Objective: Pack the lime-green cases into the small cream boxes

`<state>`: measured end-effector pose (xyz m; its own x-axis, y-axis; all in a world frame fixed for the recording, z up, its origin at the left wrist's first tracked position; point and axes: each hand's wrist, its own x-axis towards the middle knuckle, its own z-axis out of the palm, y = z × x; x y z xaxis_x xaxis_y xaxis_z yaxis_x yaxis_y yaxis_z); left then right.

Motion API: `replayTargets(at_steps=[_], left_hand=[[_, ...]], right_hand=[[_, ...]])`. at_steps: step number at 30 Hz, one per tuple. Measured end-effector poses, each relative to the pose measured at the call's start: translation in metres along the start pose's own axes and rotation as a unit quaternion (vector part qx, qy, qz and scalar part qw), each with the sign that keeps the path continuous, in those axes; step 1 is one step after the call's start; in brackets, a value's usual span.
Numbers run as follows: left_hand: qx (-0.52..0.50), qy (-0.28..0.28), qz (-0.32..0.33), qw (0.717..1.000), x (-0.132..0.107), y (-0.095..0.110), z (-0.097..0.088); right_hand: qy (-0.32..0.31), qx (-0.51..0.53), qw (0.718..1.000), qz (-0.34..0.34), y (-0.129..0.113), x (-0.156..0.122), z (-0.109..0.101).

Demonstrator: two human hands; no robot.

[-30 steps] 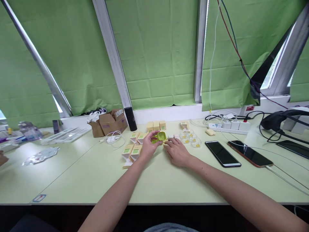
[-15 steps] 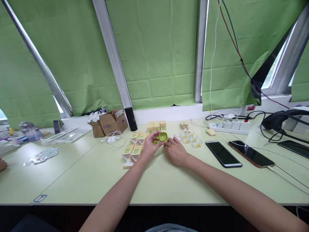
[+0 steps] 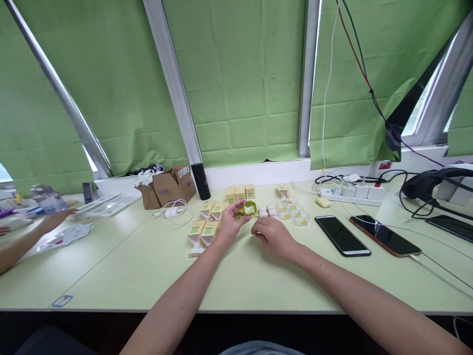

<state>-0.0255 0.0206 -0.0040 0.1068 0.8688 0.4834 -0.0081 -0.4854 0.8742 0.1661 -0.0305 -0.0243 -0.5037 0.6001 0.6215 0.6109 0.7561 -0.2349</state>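
desk (image 3: 236,281): left hand (image 3: 228,226) grips green case (image 3: 249,209)

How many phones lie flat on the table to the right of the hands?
3. A black phone lies nearest the right hand, a copper-edged phone lies beside it, and a third phone lies near the right edge, partly cut off.

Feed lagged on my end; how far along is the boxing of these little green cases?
Looks done: three closed pale-yellow boxes standing in a row. In hand: the left hand holds an open small green plastic case; the right hand is curled beside it. Left: open yellow cartons and clear trays.
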Motion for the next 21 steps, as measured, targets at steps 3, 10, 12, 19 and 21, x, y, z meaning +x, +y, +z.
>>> replayTargets(at_steps=[3, 10, 12, 19, 21], left_hand=[[0.008, -0.002, 0.001, 1.0, -0.001, 0.001, 0.0], [0.032, -0.01, -0.005, 0.999, -0.004, 0.0, 0.003], [0.041, -0.016, -0.002, 0.999, -0.005, -0.001, 0.004], [0.067, -0.025, 0.014, 0.997, -0.006, 0.0, 0.007], [0.073, -0.026, 0.013, 0.997, -0.006, 0.0, 0.007]], right_hand=[[0.038, 0.166, 0.985, 0.017, -0.003, 0.002, -0.011], [0.145, 0.438, 0.867, 0.188, 0.007, 0.012, -0.022], [0.153, 0.482, 0.835, 0.219, 0.013, 0.013, -0.023], [0.169, 0.55, 0.769, 0.278, 0.023, 0.011, -0.023], [0.175, 0.561, 0.755, 0.29, 0.024, 0.011, -0.023]])
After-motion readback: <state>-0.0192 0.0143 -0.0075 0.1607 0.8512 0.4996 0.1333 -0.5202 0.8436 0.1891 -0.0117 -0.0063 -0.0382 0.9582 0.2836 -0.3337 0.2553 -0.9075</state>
